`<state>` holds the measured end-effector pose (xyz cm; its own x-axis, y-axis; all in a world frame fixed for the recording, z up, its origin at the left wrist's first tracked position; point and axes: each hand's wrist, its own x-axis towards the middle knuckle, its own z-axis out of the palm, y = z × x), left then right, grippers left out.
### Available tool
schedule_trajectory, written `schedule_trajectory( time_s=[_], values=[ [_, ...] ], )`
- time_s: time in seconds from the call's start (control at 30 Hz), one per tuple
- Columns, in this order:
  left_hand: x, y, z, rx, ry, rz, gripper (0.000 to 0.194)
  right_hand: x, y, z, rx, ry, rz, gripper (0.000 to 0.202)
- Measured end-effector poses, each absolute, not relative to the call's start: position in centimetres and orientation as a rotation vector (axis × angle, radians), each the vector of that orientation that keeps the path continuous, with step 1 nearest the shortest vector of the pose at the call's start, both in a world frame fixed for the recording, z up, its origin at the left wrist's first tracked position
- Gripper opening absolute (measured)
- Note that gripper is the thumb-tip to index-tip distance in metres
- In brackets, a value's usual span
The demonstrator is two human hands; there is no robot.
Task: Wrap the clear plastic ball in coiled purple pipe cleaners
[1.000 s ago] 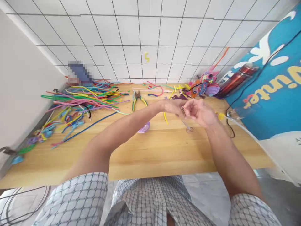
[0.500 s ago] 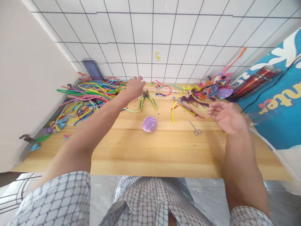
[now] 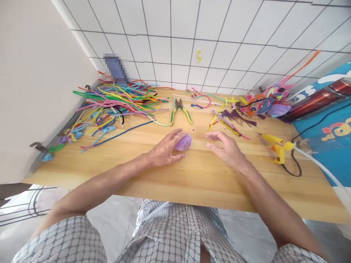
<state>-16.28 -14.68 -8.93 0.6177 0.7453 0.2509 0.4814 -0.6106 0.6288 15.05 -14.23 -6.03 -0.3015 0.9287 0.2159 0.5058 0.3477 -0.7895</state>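
Left hand [image 3: 164,149] is at the left side of the purple coiled dome [image 3: 184,143], fingers spread above it and thumb below; grip apart, not closed round the dome. Contact: a finger overlaps the dome's edge in view, can't tell if it actually touches. Dome sits on the wooden worktop [image 3: 192,182], roughly mid-width, between the two hands. Right hand [image 3: 227,149] is to the right of the dome, well apart from it, fingers curved, thumb off the fingers; grip apart, nothing seen in it.

Around: pliers [image 3: 179,106] with green-yellow handles behind the dome, handles spread toward the person. Heap of coloured pipe cleaners [image 3: 117,98] back left, smaller twisted bits in front of it, one long blue stem [image 3: 123,133] lying slantwise. Beyond the right hand, a yellow-black cutter [image 3: 230,128] and dark purple strands [image 3: 236,116]. Yellow glue gun [image 3: 279,145] to the right, nozzle pointing left, black cord [image 3: 296,167] looping by it. Back right: cluster of coloured craft figures [image 3: 274,96], then a red flask [image 3: 320,98], tilted, by a blue panel [image 3: 333,153]. White tiled wall [image 3: 153,54] at the back with a small yellow squiggle [image 3: 199,56] on it. Blue object at back left is pixelated, can't identify.
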Motion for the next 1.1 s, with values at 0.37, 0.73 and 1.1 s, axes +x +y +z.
schedule_trajectory(
  time_s=[0.37,0.73,1.1],
  values=[
    [-14.8,-11.7,-11.3,2.054,0.944,1.042,0.071,9.8,-12.6,-9.4,-1.016,-2.071,0.527,0.056],
    [-14.8,-11.5,-12.3,2.177,0.886,1.094,0.073,8.5,-12.6,-8.4,-1.014,-2.151,0.081,0.015],
    [-15.1,-11.5,-12.2,2.121,0.862,1.118,0.074,10.5,-9.7,-6.1,-1.166,-1.615,0.325,0.010]
  ],
)
